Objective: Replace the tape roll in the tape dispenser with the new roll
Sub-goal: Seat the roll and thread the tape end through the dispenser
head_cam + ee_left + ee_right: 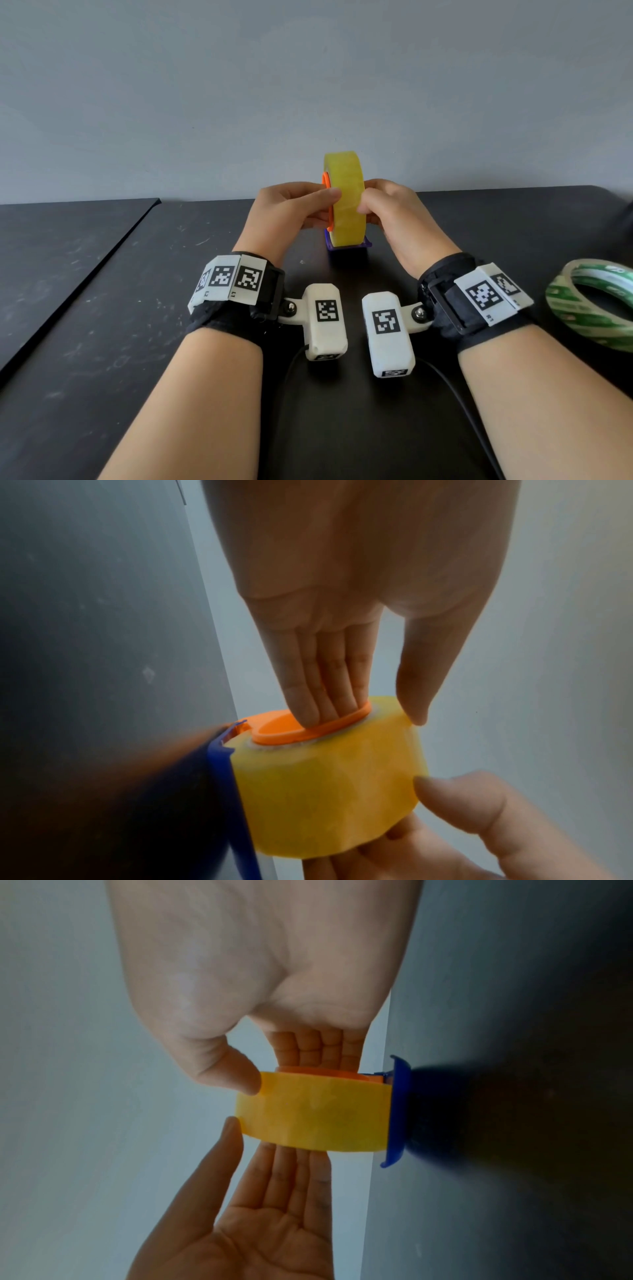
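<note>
A thick yellow tape roll [346,198] on an orange hub [325,185] stands upright in the blue dispenser [346,255] at mid-table. My left hand [310,205] pinches the roll from the left, its fingers [318,696] reaching into the orange hub [274,731] and its thumb on the yellow tread [325,791]. From the right, my right hand [373,205] pinches it too. The right wrist view shows that thumb [240,1077] on the roll [315,1112], the fingers against the far face. The dispenser's blue rim [399,1110] cups the roll's lower part.
A green-and-white tape roll [589,305] lies flat on the black table [102,308] at the right edge of view. A raised black board [51,240] covers the table's left part. A grey wall [308,85] closes the back.
</note>
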`<state>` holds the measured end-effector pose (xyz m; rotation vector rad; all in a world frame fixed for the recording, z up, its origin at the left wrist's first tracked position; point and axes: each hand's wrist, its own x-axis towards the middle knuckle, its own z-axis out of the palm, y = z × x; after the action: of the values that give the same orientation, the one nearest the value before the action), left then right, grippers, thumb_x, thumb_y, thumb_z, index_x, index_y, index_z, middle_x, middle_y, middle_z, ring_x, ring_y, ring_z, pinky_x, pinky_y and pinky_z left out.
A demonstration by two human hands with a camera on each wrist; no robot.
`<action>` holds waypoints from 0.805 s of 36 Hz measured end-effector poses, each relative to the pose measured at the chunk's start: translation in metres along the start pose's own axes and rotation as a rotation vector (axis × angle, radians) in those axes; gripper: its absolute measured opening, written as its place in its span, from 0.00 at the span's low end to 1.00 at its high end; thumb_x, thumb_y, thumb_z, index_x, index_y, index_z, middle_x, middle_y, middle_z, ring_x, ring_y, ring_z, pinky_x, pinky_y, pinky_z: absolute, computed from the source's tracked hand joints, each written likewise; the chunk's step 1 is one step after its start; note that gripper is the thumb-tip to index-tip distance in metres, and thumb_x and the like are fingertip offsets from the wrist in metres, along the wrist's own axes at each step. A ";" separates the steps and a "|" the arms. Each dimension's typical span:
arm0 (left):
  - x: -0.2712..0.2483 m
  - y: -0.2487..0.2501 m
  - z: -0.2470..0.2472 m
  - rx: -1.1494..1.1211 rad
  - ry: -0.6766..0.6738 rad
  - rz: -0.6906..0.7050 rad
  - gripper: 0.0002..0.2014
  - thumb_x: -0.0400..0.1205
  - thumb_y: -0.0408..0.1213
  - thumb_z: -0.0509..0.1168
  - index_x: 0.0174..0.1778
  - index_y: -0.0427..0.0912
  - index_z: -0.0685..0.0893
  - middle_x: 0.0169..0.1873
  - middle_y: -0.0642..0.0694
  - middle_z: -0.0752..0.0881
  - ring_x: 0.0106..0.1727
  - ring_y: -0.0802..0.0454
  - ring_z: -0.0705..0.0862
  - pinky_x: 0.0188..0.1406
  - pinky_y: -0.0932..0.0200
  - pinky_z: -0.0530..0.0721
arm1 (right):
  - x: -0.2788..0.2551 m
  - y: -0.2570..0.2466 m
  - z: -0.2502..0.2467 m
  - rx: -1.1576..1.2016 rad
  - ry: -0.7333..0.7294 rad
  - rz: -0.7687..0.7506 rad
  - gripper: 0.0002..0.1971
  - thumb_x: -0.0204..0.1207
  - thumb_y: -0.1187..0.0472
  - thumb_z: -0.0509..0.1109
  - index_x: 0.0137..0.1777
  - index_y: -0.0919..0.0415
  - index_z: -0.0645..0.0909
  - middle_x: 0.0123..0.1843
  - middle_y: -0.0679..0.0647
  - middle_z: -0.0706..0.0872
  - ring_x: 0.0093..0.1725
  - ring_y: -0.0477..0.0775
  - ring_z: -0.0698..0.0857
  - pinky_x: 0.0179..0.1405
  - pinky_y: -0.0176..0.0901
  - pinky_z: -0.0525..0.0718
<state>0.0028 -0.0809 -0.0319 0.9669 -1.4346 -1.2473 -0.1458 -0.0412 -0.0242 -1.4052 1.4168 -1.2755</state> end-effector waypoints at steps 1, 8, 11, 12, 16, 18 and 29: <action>0.000 0.000 0.000 -0.001 0.000 0.001 0.12 0.77 0.36 0.73 0.50 0.31 0.90 0.46 0.30 0.91 0.45 0.42 0.89 0.46 0.57 0.87 | 0.000 0.000 0.000 -0.013 0.010 -0.003 0.21 0.60 0.54 0.64 0.46 0.71 0.81 0.45 0.61 0.86 0.59 0.68 0.85 0.67 0.66 0.80; 0.001 -0.001 -0.002 -0.012 0.005 0.008 0.13 0.77 0.36 0.73 0.51 0.29 0.90 0.48 0.27 0.90 0.46 0.40 0.88 0.47 0.57 0.87 | 0.001 0.001 0.001 -0.005 0.049 0.018 0.15 0.72 0.58 0.65 0.50 0.68 0.84 0.56 0.64 0.89 0.59 0.63 0.87 0.65 0.58 0.82; 0.001 0.000 -0.002 -0.020 0.006 0.005 0.13 0.77 0.37 0.73 0.50 0.29 0.90 0.47 0.27 0.90 0.46 0.39 0.88 0.49 0.54 0.88 | 0.003 0.002 0.001 0.008 0.053 0.030 0.12 0.77 0.60 0.64 0.51 0.66 0.86 0.56 0.63 0.90 0.59 0.60 0.87 0.67 0.59 0.82; 0.001 -0.001 -0.002 -0.023 0.007 0.003 0.14 0.77 0.37 0.73 0.50 0.29 0.90 0.47 0.27 0.90 0.46 0.39 0.88 0.49 0.54 0.88 | 0.003 0.002 0.001 0.012 0.055 0.033 0.12 0.77 0.59 0.65 0.51 0.65 0.86 0.56 0.62 0.90 0.59 0.60 0.87 0.67 0.59 0.82; 0.001 -0.001 -0.002 -0.018 0.007 0.006 0.14 0.77 0.38 0.73 0.50 0.29 0.90 0.47 0.27 0.90 0.45 0.40 0.88 0.50 0.52 0.87 | 0.003 0.000 0.002 0.032 0.054 0.040 0.11 0.74 0.55 0.65 0.46 0.60 0.85 0.55 0.62 0.90 0.58 0.61 0.88 0.67 0.62 0.82; 0.001 -0.002 -0.002 -0.019 0.000 0.006 0.15 0.77 0.39 0.74 0.50 0.29 0.90 0.47 0.26 0.89 0.45 0.39 0.88 0.52 0.50 0.88 | 0.003 -0.001 0.002 0.058 0.058 0.046 0.09 0.75 0.56 0.65 0.45 0.60 0.84 0.56 0.66 0.90 0.56 0.61 0.88 0.67 0.64 0.82; 0.001 -0.001 0.001 0.012 0.008 0.015 0.10 0.79 0.39 0.72 0.46 0.35 0.90 0.41 0.35 0.91 0.41 0.46 0.88 0.44 0.58 0.88 | 0.005 0.004 0.002 0.120 0.031 0.019 0.29 0.54 0.43 0.66 0.46 0.68 0.83 0.49 0.67 0.87 0.60 0.73 0.84 0.68 0.74 0.77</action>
<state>0.0011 -0.0815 -0.0327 0.9666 -1.4415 -1.2242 -0.1457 -0.0468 -0.0279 -1.2936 1.3482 -1.3524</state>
